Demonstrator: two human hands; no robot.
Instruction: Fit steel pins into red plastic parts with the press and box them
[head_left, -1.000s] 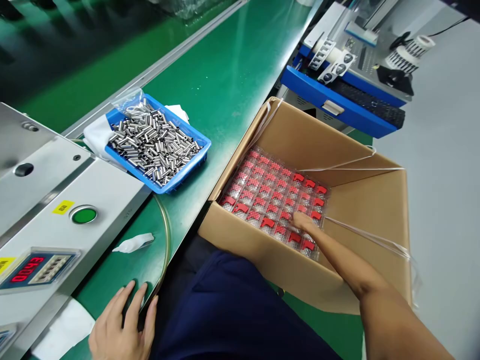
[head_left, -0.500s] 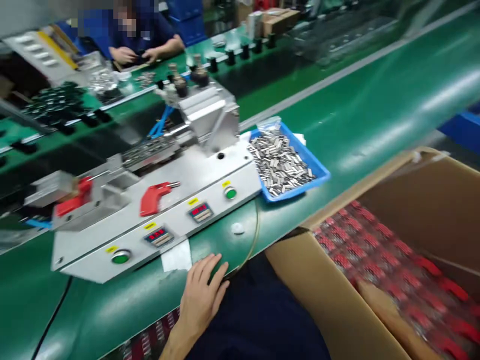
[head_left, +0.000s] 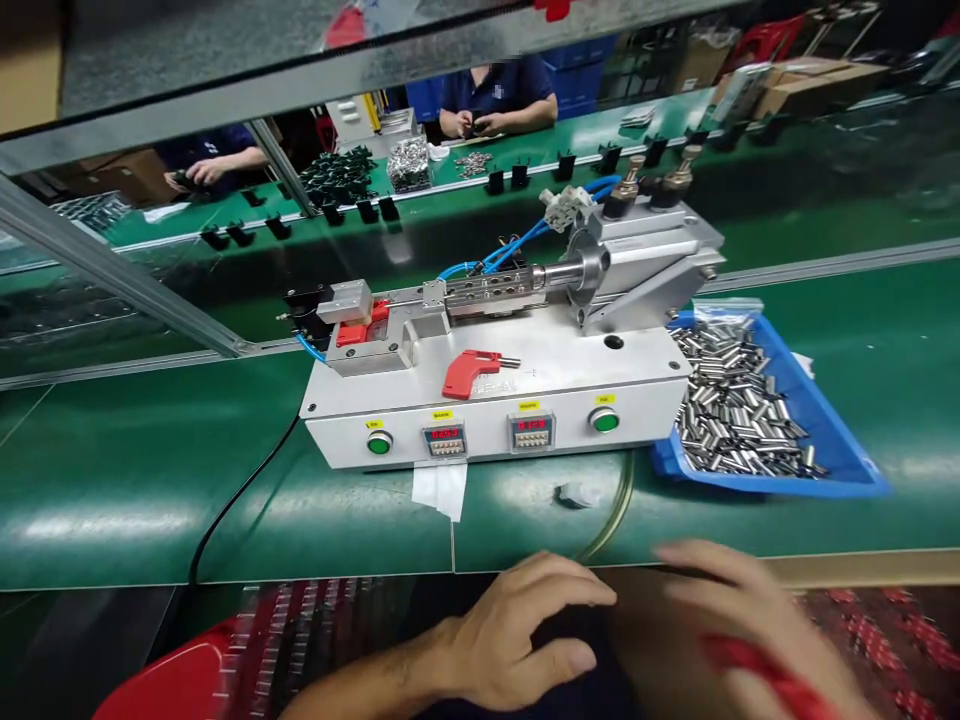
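Note:
My left hand (head_left: 529,630) is at the near edge of the bench with its fingers apart and nothing in it. Beside it my right hand (head_left: 750,615), smeared by motion, holds a red plastic part (head_left: 769,672) low against the palm; its exact shape is blurred. In front stands a white bench press (head_left: 495,440) with green buttons and two red number displays. On its top lies a red gun-shaped plastic handle (head_left: 470,374) with a metal pin sticking out. Another red part (head_left: 352,332) sits in the fixture at the press's left end.
A blue tray (head_left: 847,455) of small metal pins (head_left: 739,410) stands right of the press. The cardboard box (head_left: 885,568) holding red parts is at the lower right. A black cable (head_left: 247,490) runs down at left. Across the line, co-workers' hands (head_left: 480,122) handle small dark parts.
My right hand has come out of the cardboard box with a red plastic part and moved in beside my left hand. My left hand has lifted off the bench edge. The view has turned.

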